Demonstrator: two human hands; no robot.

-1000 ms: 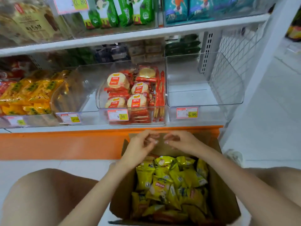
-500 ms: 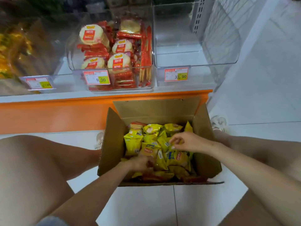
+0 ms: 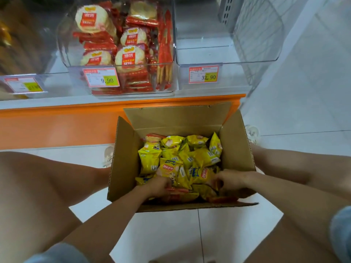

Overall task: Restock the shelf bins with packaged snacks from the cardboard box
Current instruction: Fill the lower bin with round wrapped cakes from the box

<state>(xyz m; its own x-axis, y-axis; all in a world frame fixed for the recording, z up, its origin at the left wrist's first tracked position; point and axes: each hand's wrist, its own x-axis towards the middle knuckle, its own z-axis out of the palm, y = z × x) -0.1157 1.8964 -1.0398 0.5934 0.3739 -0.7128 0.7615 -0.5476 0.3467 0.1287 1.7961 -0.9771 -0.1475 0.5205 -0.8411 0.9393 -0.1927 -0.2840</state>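
Observation:
An open cardboard box (image 3: 236, 149) stands on the floor between my knees, filled with several yellow snack packets (image 3: 197, 158) and a few red ones. My left hand (image 3: 161, 185) is down in the near left of the box, fingers curled round a yellow snack packet (image 3: 168, 168). My right hand (image 3: 230, 180) is in the near right of the box, fingers curled on a yellow and red packet (image 3: 206, 174). Above the box, a clear shelf bin (image 3: 224, 54) with a 32.90 price tag stands bare inside.
A clear bin of red rice cracker packs (image 3: 117, 54) with a 9.90 tag sits left of the bare bin. An orange shelf base (image 3: 66, 122) runs behind the box. A wire mesh side panel (image 3: 260, 35) closes the shelf's right end. White tiled floor lies around.
My hands dropped from the box's far flap down into the packets and took hold of some. The right hand shifted toward the near right corner. The camera tilted down toward the box.

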